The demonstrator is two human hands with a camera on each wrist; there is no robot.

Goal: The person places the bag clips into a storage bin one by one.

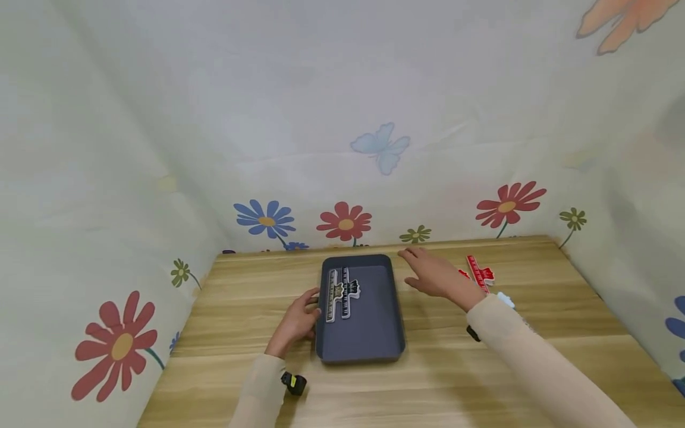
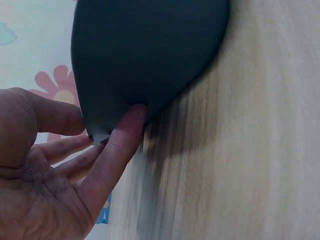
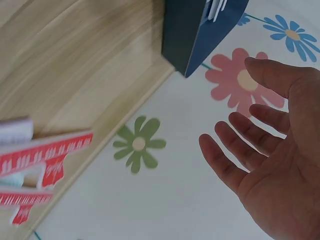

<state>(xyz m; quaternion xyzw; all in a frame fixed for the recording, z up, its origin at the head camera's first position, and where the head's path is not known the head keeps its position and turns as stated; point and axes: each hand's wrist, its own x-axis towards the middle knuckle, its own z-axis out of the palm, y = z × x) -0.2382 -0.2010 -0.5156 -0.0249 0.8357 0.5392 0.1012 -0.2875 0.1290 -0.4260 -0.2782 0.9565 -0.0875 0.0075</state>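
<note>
A dark blue-grey rectangular tray (image 1: 369,333) lies on the wooden table. Along its left side, my left hand (image 1: 296,318) grips the wall, thumb at the rim and a finger on the outside in the left wrist view. Two black-and-white clips (image 1: 345,300) with piano-key print lie side by side in the tray's left half. Beyond the tray's right edge, my right hand (image 1: 430,273) hovers with fingers extended, holding nothing. Red piano-key clips (image 1: 478,273) lie right of that hand, partly hidden by it in the head view.
A light blue piece (image 1: 505,299) shows beside the right sleeve, mostly covered. The table (image 1: 241,279) meets a cloth wall (image 1: 299,178) printed with flowers along its back edge. Cloth also hangs at both sides.
</note>
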